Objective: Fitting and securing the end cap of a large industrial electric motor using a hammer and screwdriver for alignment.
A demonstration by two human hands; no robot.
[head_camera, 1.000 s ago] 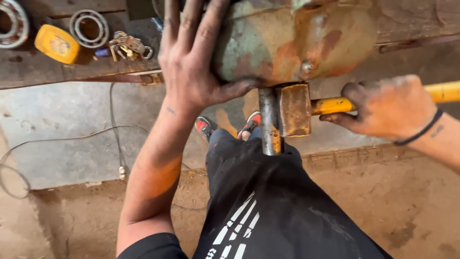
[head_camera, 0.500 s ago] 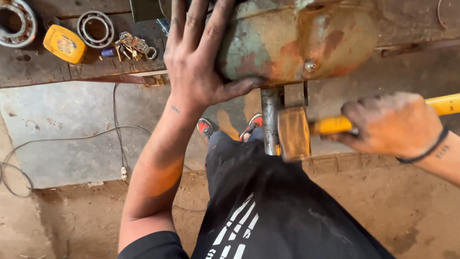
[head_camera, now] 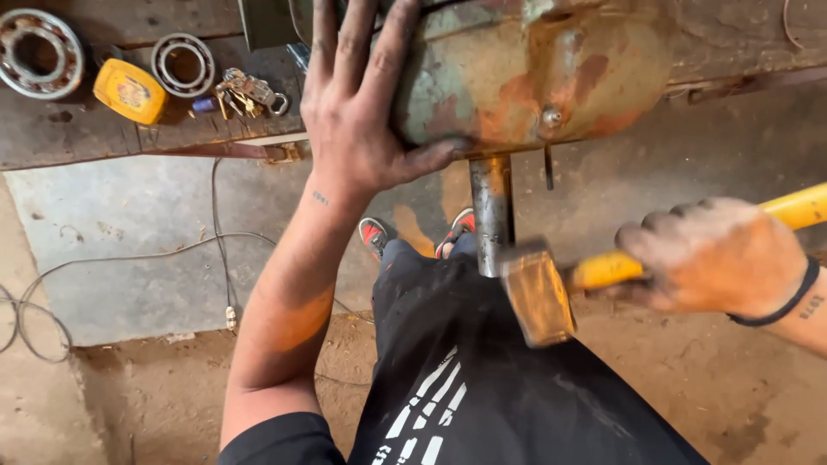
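Presently the fingers [head_camera: 345,52] of the left hand [head_camera: 362,120] are spread and pressed flat against the rusty green-and-orange motor housing [head_camera: 534,77], with the thumb hooked under its lower edge; the housing lies at the edge of the dark worktop [head_camera: 103,138] and overhangs it; a steel shaft [head_camera: 491,211] projects from the housing's underside toward the camera; the right hand [head_camera: 719,258], soiled with grime, has its fingers curled tightly around the yellow handle [head_camera: 801,207] of a hammer [head_camera: 538,293]; the hammer's rusted metal head sits just beside the free end of the shaft, and whether the two touch cannot be told owing to blur; a black band [head_camera: 780,301] circles the right wrist; further out on the worktop, left of the left hand, lie a bunch of keys [head_camera: 250,93], a ring-shaped bearing [head_camera: 183,65], a yellow tape measure [head_camera: 129,90] and a larger bearing [head_camera: 39,53] at the corner; below the worktop, the person's dark trousers [head_camera: 482,379] with white markings and red-trimmed shoes [head_camera: 375,234] stand on a concrete floor [head_camera: 129,258]; a thin cable [head_camera: 155,250] trails across that floor.
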